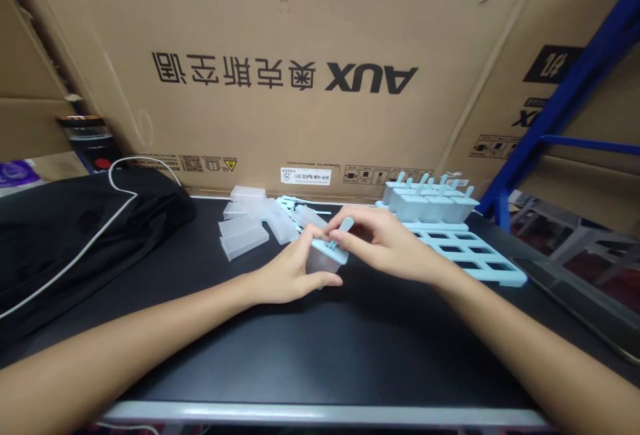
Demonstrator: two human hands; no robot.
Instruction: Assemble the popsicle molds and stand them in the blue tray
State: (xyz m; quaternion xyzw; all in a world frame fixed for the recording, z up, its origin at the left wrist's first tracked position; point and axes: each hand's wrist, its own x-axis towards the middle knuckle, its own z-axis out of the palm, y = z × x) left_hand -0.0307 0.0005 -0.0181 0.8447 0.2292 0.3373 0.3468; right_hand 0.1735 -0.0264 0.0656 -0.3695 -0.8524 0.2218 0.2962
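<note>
My left hand [295,263] is closed around a popsicle mold [325,260], a translucent cup with a light blue top. A blue stick [345,224] stands up from that top, and the fingers of my right hand [373,238] pinch it. Just beyond my left hand lie several translucent mold cups [244,242] in a loose group, with a small pile of blue sticks [293,203] behind them. To the right is a light blue rack [493,275] with rectangular openings, partly hidden by my right hand. Behind it, several assembled molds [433,203] stand upright with their sticks up.
A large cardboard box [280,128] with upside-down print walls off the back of the black table [320,355]. Black cloth [90,242] with a white cable [107,225] covers the left side. A dark-lidded jar [90,142] stands behind it. A blue metal post [560,102] rises at right.
</note>
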